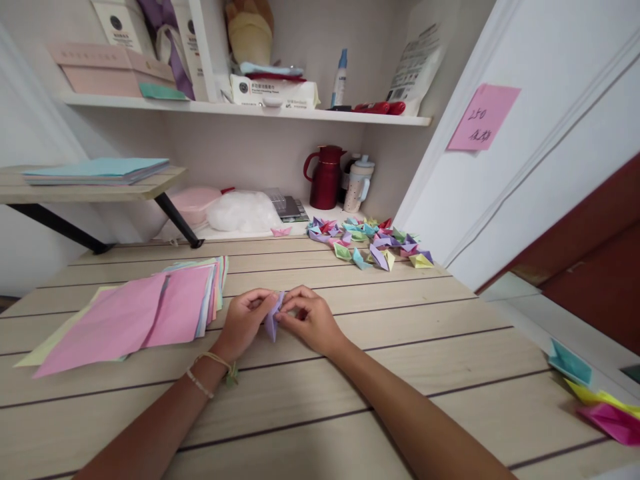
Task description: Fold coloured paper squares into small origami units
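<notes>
**Paper folding in progress, both hands on one purple piece**

Hands meet in the middle of the wooden table (350, 400). Left hand (243, 321) and right hand (310, 321) both pinch a small purple folded paper (273, 319) between their fingertips, so it sits right between them, standing on edge with its lower tip about touching the tabletop. Just left of the left hand lies a fanned stack of coloured sheets (150, 310), pink on top. Well beyond the right hand, a pile of finished folded pieces (373, 243) in mixed colours. Further back stands a red jug (325, 177).
</notes>
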A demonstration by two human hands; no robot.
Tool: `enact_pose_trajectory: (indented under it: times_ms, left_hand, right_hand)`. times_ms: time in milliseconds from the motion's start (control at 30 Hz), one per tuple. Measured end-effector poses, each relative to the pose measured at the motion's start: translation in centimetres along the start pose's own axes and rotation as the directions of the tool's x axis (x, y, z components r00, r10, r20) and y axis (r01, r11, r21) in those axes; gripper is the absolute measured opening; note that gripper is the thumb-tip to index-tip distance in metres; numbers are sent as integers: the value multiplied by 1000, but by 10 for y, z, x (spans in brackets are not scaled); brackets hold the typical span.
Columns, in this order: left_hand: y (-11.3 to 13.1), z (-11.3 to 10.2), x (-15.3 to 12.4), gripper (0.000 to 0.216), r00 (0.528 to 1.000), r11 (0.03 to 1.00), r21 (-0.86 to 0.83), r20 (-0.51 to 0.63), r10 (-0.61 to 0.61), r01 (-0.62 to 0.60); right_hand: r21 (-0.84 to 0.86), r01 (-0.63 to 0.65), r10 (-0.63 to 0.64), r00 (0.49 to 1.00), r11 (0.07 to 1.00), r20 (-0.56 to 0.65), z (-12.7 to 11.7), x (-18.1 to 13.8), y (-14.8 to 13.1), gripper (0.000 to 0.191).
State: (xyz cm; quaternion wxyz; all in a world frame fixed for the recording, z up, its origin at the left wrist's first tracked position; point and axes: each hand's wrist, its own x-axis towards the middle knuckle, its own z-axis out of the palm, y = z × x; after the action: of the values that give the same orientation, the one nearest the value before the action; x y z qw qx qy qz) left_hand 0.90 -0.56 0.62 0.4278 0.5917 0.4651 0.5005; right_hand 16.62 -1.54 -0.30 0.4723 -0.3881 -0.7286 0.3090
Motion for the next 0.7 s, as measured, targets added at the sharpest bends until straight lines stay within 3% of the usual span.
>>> enact_pose_trajectory:
  times_ms: [100, 233, 500, 600, 700]
  left_hand:
    - [0, -1, 1, 22, 999, 996, -79, -28, -39, 37]
    - [1, -2, 2, 35, 987, 975, -171, 95, -127, 142]
    - [0, -1, 2, 22, 982, 975, -171, 151, -114, 139]
    - [-1, 0, 2, 20, 987, 972, -192, 103, -120, 138]
    - [-1, 0, 2, 19, 992, 978, -179, 83, -94, 108]
  right_hand:
    - [10, -47, 48, 996, 999, -79, 2, 1, 1, 9]
    - [25, -99, 101, 978, 995, -182, -2, 2, 4, 11]
    - [56, -72, 77, 993, 996, -93, -1, 1, 3, 9]
    - [177, -139, 155, 985, 974, -81, 1, 1, 3, 23]
    - [261, -193, 203, 979, 946, -12, 4, 1, 4, 52]
